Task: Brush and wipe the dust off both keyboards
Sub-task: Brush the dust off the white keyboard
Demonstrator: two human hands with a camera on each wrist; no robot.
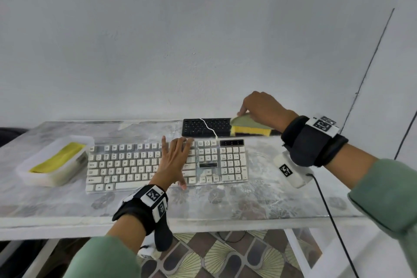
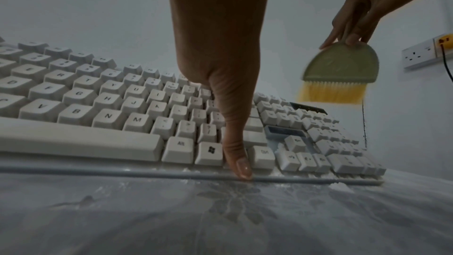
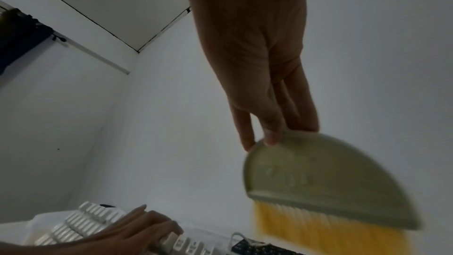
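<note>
A white keyboard [image 1: 126,162] lies across the middle of the table, with white dust along its front edge. My left hand [image 1: 174,160] lies flat on its keys with fingers spread, the thumb [image 2: 239,164] down at the front edge. A black keyboard [image 1: 203,127] sits behind it by the wall. My right hand [image 1: 259,108] pinches the top of a half-round green brush [image 1: 246,122] with yellow bristles [image 2: 331,92], held in the air over the black keyboard's right end. The brush [image 3: 318,181] is blurred in the right wrist view.
A clear plastic tray [image 1: 33,165] holding a yellow cloth [image 1: 58,158] stands left of the white keyboard. A white cable [image 1: 208,127] crosses the black keyboard. A wall socket [image 2: 419,55] with a black cord is on the right wall. The table's front edge [image 1: 203,223] is near me.
</note>
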